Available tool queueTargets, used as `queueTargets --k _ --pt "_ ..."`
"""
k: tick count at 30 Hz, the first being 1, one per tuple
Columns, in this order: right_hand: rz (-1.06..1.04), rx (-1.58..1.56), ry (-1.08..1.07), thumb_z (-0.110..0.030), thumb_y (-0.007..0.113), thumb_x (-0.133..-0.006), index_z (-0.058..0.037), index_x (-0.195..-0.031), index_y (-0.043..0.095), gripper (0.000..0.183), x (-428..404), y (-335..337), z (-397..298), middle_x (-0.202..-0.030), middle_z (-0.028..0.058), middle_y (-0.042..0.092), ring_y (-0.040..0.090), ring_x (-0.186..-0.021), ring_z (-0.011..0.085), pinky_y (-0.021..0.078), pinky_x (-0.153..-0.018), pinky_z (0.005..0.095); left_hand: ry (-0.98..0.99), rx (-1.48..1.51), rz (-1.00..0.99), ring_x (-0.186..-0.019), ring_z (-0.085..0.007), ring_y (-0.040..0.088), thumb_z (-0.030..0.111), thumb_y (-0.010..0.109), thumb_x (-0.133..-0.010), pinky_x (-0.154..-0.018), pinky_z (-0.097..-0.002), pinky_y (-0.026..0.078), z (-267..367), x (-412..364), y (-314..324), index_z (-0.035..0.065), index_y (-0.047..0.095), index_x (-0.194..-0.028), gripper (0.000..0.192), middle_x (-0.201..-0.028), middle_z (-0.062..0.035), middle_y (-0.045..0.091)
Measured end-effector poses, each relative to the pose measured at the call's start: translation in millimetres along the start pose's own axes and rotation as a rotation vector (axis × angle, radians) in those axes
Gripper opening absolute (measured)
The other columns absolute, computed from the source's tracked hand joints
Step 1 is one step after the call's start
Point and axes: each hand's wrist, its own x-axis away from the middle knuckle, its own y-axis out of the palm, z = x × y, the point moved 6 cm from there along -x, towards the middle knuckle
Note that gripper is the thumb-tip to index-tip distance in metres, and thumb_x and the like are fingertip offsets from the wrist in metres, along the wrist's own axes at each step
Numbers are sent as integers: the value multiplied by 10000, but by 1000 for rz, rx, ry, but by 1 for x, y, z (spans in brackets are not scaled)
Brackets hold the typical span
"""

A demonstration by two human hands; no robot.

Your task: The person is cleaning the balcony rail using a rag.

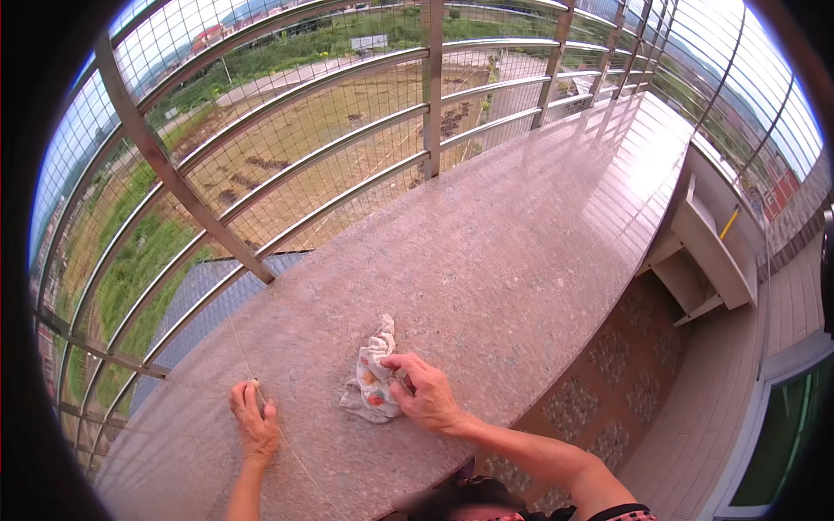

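Note:
A crumpled white cloth with coloured spots (374,384) lies on the polished stone ledge (456,260). My right hand (422,394) pinches its right side between thumb and fingers. To the left, my left hand (253,417) rests on the ledge with its fingers bent. A small light-coloured bit shows at those fingertips, too small to identify; whether the hand grips it cannot be told. A thin pale line (296,456), a string or a joint in the stone, runs past the left hand toward the railing.
A metal railing with wire mesh (432,98) borders the ledge's far side. At the right stand a pale open cabinet (710,254) with a yellow stick-like object (730,223) and a framed glass door or window (775,436). Patterned floor tiles (573,404) show below the near edge.

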Motion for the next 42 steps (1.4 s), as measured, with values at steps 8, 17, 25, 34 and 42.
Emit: queueTargets --k 8,17,25,34,42 --pt "41 0 -35 21 615 -795 -43 -1131 597 342 -2 -1 -2 -966 77 605 530 -610 130 463 -584 274 -10 -3 -10 -1175 -349 402 215 555 -830 -1046 -463 301 -3 0 2 -2 457 -1205 444 -1208 -177 401" --pt "-23 -22 9 -55 622 -818 -72 -1130 591 315 -4 -2 -1 -997 84 618 597 -671 193 497 -628 311 -5 1 8 -1179 -343 405 233 556 -830 -1043 -454 308 -4 -2 2 -1 477 -1191 438 -1222 -175 406" --pt "-1 -53 -8 65 589 -798 -38 -1116 598 334 -4 -1 -4 -904 56 572 514 -595 89 443 -554 242 -7 10 4 -1163 -333 410 213 572 -816 -1045 -452 302 1 -3 -2 -4 482 -1188 441 -1191 -166 413" --pt "-22 6 71 14 617 -798 -46 -1096 606 304 -6 -4 -5 -930 80 607 551 -599 129 468 -569 275 -11 19 -22 -1149 -331 409 194 589 -797 -1032 -463 308 4 -4 -3 -7 471 -1197 463 -1189 -165 412" --pt "11 16 54 55 593 -788 -52 -1073 614 305 -10 -5 -8 -773 29 545 501 -578 88 437 -541 249 12 17 -39 -1163 -353 389 251 580 -819 -1030 -487 297 6 -3 -3 -6 472 -1222 490 -1214 -179 405"
